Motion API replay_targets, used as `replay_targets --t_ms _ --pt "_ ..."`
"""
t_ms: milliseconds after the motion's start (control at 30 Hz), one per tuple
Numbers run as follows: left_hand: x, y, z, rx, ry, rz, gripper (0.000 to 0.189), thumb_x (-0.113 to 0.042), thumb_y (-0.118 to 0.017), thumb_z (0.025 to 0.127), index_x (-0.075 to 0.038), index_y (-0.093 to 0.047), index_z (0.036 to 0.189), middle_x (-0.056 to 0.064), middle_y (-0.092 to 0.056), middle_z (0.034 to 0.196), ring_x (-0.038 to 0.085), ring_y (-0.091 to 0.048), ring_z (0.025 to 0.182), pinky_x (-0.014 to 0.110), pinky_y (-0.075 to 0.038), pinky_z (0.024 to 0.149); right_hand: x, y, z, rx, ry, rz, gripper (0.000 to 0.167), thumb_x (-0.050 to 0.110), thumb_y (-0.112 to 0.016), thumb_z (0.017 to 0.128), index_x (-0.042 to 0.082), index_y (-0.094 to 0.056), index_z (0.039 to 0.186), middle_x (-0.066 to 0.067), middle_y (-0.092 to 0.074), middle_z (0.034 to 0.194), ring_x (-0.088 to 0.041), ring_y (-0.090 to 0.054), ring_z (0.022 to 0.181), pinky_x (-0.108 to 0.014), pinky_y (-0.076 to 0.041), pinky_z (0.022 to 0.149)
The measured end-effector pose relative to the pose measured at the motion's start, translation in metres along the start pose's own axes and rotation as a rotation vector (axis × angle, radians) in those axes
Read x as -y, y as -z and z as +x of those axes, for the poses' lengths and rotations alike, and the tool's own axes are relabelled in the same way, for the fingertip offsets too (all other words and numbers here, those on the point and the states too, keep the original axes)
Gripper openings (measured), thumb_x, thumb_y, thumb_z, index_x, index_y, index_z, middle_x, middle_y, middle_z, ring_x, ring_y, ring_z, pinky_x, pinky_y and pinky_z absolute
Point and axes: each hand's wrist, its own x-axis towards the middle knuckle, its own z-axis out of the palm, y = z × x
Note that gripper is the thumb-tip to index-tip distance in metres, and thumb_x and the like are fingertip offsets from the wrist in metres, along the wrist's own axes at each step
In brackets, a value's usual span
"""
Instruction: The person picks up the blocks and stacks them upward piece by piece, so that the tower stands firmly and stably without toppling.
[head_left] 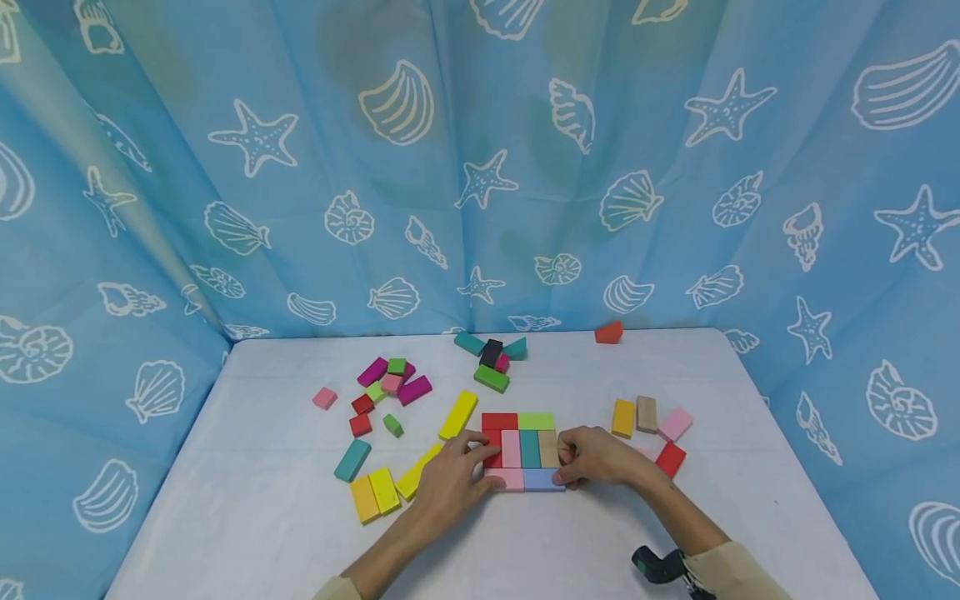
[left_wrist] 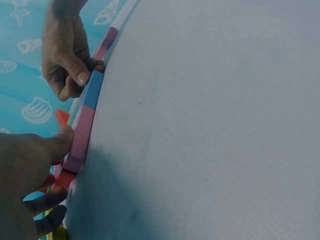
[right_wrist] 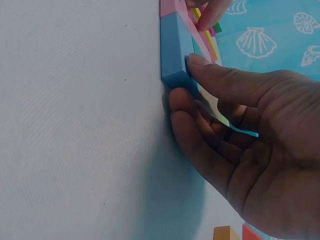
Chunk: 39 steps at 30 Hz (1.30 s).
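A flat rectangle of wooden blocks lies on the table. Its front row is a pink block [head_left: 512,480] and a blue block [head_left: 542,480]. Behind stand red, pink, teal [head_left: 529,450] and tan blocks [head_left: 548,450], then a red [head_left: 499,421] and a light green block [head_left: 536,421] at the back. My left hand [head_left: 452,482] is at the left side, thumb against the front pink block and other fingers spread by the red block. At the right end, my right hand [head_left: 600,457] has its thumb on the blue block [right_wrist: 175,47], with curled fingers at that block's end.
Loose blocks lie around the rectangle: yellow blocks [head_left: 384,490] at left, a mixed pile [head_left: 392,383] behind them, a green block [head_left: 491,379] in the back cluster. Right of my right hand are an orange-yellow block [head_left: 622,418] and a red one [head_left: 671,459]. A patterned blue curtain [head_left: 465,167] closes the back.
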Motion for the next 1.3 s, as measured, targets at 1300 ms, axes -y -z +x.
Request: replay_targets --t_ms 1300 --pt "0.018 0.015 0.011 0.042 -0.097 0.061 0.079 -0.057 -0.077 0.081 -0.029 -0.049 0.150 -0.002 -0.036 0.161 0.027 -0.033 0.143 0.055 -0.036 0.109 -0.003 0.005 -0.003 -0.053 0.016 0.048 0.063 0.030 -0.088 0.077 0.020 -0.053 0.128 -0.003 -0.058 0.084 -0.018 -0.056 0.073 -0.028 -0.043 0.058"
